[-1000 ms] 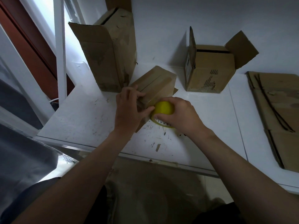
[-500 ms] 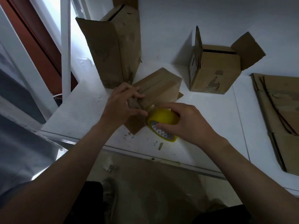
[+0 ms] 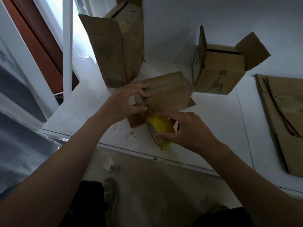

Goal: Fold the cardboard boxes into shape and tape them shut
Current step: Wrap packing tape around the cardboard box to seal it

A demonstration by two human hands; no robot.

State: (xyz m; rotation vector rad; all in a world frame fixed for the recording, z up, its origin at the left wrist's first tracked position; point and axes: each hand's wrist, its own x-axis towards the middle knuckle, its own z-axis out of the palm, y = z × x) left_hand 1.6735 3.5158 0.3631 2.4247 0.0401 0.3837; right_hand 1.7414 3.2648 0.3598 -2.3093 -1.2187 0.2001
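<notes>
1 box [image 3: 168,94], lengthwise near-left to far-right

- White table [image 3: 213,128]: matt top, scuffed and flecked with debris near its front edge; spans the centre out to 3 o'clock.
- Panel seam [image 3: 244,125]: thin line crossing the tabletop, 3 o'clock.
- White wall [image 3: 213,22]: plain, behind the table, 12 to 2 o'clock.
- White upright post [image 3: 67,46]: 10 to 11 o'clock, by the table's left corner.
- Reddish-brown panel [image 3: 41,38]: slanted, 10 o'clock, beyond the post.
- Daylight [image 3: 77,27]: bright patch, 11 o'clock; elsewhere dim.
- Floor [image 3: 155,185]: grey-brown, 6 o'clock, bearing one crumpled paper scrap [image 3: 110,165].
</notes>
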